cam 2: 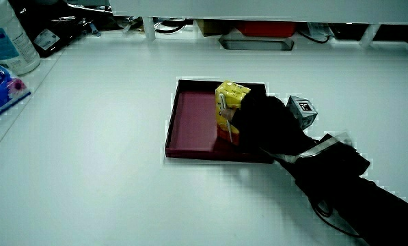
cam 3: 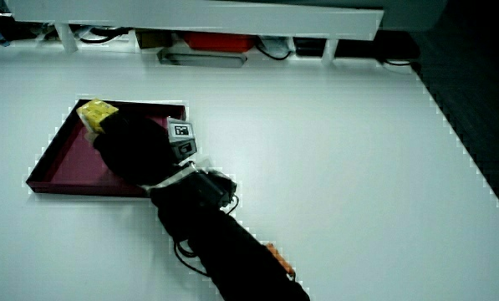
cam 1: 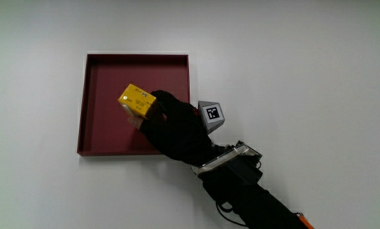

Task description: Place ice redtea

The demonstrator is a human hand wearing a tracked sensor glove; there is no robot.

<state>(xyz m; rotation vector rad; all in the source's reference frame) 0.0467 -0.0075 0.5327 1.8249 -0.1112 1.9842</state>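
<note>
- We see the hand [cam 1: 177,130] over the red tray [cam 1: 100,83], its grip closed around 1 yellow drink carton [cam 1: 137,102].
- The carton stands upright in a side view [cam 2: 229,109], above the tray floor near the tray's middle.
- We judge the move is straight down.

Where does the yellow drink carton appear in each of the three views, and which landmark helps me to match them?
Main view: the yellow carton is in the hand, over the dark red tray.
Side view: the carton stands upright in the hand over the tray.
Side view: only the carton's upper part shows above the hand.
Shared landmark: the patterned cube on the glove's back.
</note>
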